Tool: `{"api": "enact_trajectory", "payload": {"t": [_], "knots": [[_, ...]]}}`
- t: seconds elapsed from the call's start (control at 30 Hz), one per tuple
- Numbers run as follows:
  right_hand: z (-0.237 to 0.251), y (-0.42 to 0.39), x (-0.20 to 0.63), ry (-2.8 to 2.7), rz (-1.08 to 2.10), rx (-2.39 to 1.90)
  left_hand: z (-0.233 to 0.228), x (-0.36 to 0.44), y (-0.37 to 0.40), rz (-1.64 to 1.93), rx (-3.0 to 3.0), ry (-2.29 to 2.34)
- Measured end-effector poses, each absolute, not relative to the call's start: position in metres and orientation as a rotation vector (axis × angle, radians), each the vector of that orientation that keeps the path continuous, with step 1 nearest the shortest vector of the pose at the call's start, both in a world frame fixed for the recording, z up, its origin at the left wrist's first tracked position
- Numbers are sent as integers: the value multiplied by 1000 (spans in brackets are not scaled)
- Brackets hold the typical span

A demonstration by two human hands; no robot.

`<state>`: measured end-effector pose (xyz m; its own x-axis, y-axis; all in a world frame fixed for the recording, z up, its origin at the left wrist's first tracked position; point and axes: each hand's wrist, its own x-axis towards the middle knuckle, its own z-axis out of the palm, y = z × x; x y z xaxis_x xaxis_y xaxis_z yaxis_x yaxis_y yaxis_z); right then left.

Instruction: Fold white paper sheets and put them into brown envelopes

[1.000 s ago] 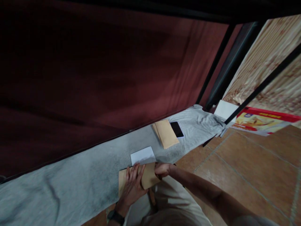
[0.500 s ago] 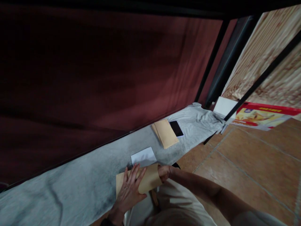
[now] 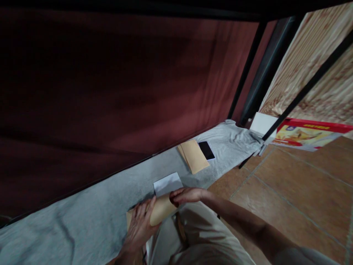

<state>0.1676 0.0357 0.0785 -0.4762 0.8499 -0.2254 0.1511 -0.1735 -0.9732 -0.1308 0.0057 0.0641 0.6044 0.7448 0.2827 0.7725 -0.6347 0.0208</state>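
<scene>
A brown paper envelope (image 3: pixel 162 209) lies bowed across my lap at the edge of the cloth-covered surface. My left hand (image 3: pixel 140 222) grips its left part, with the fingers over the top and the thumb toward me. At the right end, my right hand (image 3: pixel 189 195) holds the open mouth, and some of its fingertips are hidden inside. Just beyond the envelope sits a white sheet or stack of paper (image 3: pixel 168 183), partly covered by it. Farther off are more brown envelopes (image 3: pixel 194 156), overlapping one another, beside a dark-screened phone or tablet (image 3: pixel 206 150).
A grey cloth (image 3: pixel 93 204) covers the long narrow surface, which runs along a dark red panel (image 3: pixel 165 92). Black metal bars (image 3: pixel 245 77) frame the right side. Past them, a red and yellow printed box (image 3: pixel 306 134) stands on the tiled floor (image 3: pixel 298 184).
The envelope has shifted left and toward me and is more bowed. My left hand has moved left with its fingers drawn closer together. My right hand has moved left at the mouth.
</scene>
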Motion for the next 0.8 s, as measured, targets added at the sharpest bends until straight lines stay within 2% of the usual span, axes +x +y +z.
{"api": "enact_trajectory", "payload": {"t": [0.23, 0.47, 0.63, 0.8], "knots": [[63, 65, 168, -1523, 1020, -1868, 55, -159, 9, -421, -2460, -1693], [51, 61, 124, -1492, 692, -2165, 57, -150, 9, -364, -2405, -1758], [44, 60, 123, -1391, 681, -2119, 57, -149, 8, -350, -2405, -1806], [38, 61, 139, -1234, 771, -1822, 57, -148, 9, -305, -2391, -1830]]}}
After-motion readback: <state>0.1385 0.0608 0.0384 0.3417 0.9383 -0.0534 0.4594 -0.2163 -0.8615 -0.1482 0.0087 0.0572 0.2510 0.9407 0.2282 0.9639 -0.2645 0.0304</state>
